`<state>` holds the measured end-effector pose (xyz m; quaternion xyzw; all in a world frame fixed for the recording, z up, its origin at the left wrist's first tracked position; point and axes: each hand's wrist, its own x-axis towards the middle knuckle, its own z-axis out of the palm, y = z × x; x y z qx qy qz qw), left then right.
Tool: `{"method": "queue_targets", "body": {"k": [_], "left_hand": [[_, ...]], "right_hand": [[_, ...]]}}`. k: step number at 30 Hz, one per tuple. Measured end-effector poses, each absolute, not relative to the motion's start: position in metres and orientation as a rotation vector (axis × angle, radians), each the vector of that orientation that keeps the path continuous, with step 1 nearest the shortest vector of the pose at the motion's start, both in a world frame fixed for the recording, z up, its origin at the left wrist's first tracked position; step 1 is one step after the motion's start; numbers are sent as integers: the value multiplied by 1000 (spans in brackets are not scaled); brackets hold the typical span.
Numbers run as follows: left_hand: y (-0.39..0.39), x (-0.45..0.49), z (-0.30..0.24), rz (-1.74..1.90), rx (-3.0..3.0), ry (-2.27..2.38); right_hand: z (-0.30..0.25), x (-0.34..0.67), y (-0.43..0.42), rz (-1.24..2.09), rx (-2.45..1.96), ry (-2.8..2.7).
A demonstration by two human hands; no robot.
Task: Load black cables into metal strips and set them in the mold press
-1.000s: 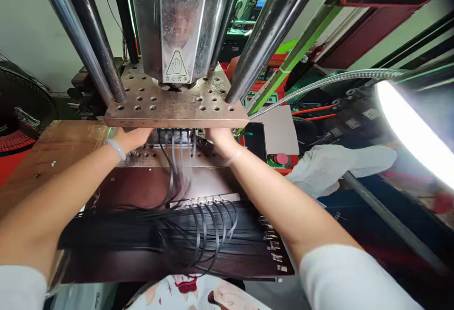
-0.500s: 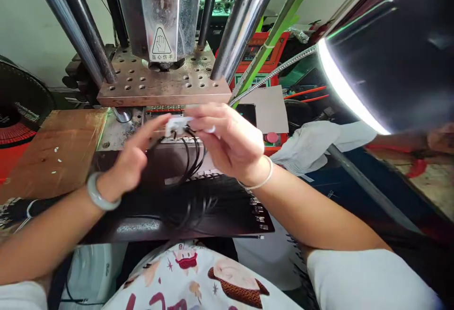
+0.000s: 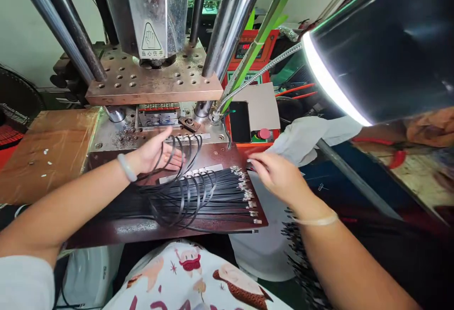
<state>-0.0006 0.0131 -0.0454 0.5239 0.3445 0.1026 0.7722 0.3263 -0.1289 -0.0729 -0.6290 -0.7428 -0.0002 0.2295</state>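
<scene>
My left hand [image 3: 159, 154] is open, palm turned up and fingers stretched out. Loops of black cable [image 3: 173, 154] pass in front of its fingers. These loops come from a white strip [image 3: 195, 137] at the front edge of the press bed. My right hand [image 3: 280, 177] is off to the right, fingertips pinched together past the cable ends; a tiny pale bit shows there, too small to name. Between the hands, a second white strip [image 3: 209, 169] holds more looped cables. Many flat black cables with metal plugs [image 3: 244, 189] lie side by side on the brown board [image 3: 142, 229].
A press with a thick drilled plate [image 3: 152, 85] stands ahead, a metal mould [image 3: 158, 116] below it. A lit lamp [image 3: 333, 83] juts in from the right. A phone [image 3: 240, 121], a red stop button [image 3: 263, 133] and a white cloth [image 3: 305, 139] are at right; a wooden board [image 3: 53, 149] at left.
My hands have parted from a white piece with cables at the press. The left is lower, opened behind the loops; the right has moved right and down. The camera view has shifted slightly.
</scene>
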Motion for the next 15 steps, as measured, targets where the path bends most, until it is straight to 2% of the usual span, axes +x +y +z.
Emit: {"method": "queue_targets", "body": {"k": [2, 6, 8, 11, 15], "left_hand": [[16, 31, -46, 198, 1030, 859], [17, 48, -34, 603, 1115, 1074], [19, 47, -29, 519, 1047, 1117], [16, 56, -21, 202, 752, 1019], [4, 68, -13, 262, 541, 751]], "right_hand": [[-74, 305, -85, -3, -1591, -2201], [-77, 279, -18, 119, -1527, -2414], [-79, 276, -5, 145, -1540, -2436], [-82, 275, -3, 157, -1500, -2445], [-82, 268, -10, 166, -1455, -2427]]}}
